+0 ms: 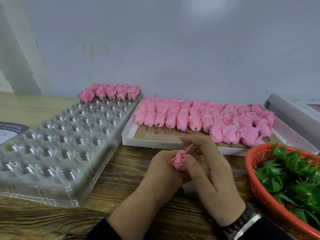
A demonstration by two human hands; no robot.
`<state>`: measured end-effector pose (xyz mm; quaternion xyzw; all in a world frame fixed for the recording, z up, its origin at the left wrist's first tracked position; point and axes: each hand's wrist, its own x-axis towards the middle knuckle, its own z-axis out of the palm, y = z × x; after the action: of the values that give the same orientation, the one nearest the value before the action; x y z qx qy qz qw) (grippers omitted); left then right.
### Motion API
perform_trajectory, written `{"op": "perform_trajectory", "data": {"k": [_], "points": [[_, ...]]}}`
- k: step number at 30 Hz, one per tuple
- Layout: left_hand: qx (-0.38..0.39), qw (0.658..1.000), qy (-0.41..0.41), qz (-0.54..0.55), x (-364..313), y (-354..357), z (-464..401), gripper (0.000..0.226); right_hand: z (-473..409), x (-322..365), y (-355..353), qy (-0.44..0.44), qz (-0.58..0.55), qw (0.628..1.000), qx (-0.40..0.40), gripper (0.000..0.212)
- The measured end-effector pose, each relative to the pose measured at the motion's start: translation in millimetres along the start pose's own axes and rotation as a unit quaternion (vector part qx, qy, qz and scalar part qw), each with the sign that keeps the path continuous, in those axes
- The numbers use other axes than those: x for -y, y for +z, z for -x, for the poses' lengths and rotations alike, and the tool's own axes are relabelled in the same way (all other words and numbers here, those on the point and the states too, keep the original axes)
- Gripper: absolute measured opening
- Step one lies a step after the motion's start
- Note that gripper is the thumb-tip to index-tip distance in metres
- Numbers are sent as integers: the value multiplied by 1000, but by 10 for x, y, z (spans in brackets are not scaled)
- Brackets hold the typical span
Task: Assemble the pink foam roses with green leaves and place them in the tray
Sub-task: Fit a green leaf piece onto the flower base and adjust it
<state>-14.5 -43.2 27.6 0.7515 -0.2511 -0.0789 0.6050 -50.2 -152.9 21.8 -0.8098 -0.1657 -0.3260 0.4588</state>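
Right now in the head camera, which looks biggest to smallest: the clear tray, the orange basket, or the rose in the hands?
1. Clear tray, biggest.
2. Orange basket, though the picture's edge cuts it off, so its full size is unsure.
3. Rose in the hands, smallest.

1. A small craft-assembly workplace, hand piecework rather than a home table; batches of one product cover the wood-grain worktop (121, 177).
2. A clear plastic tray (57, 149) with many moulded cups lies at left; finished roses (109, 92) fill its far row.
3. A shallow white box (173, 144) holds rows of unassembled pink foam roses (207, 118); an orange basket (263, 193) at right is heaped with green leaves (292, 177).
4. A bare pale wall (173, 49) stands behind; another box (294, 108) sits far right.
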Motion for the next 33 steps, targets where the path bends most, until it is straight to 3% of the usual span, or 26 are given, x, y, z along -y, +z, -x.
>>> {"op": "perform_trajectory", "data": {"k": [4,9,13,18,21,23,24,27,33], "points": [[-5,1000,18,-5,44,61,0,25,-25,-15,22,47,-54,997,-23,30],[-4,999,38,-3,73,168,2,39,-21,7,90,39,-34,999,-8,26],[-4,996,57,69,63,192,13,33,-18,0,86,91,-30,995,24,22],[12,996,67,64,31,126,16,26,-27,-37,50,141,-46,986,82,42],[-31,992,67,107,3,108,12,16,-29,-60,25,161,-102,976,102,59],[-90,975,27,199,-11,92,-8,13,-27,-82,14,158,-126,976,78,69],[-118,963,7,242,-10,84,-25,9,-25,-91,17,151,-131,978,54,64],[-162,922,-25,350,0,75,-41,19,-20,-115,64,131,-126,983,-19,26],[-167,878,-91,439,-24,144,-17,17,3,-79,218,141,-83,985,54,40]]}}
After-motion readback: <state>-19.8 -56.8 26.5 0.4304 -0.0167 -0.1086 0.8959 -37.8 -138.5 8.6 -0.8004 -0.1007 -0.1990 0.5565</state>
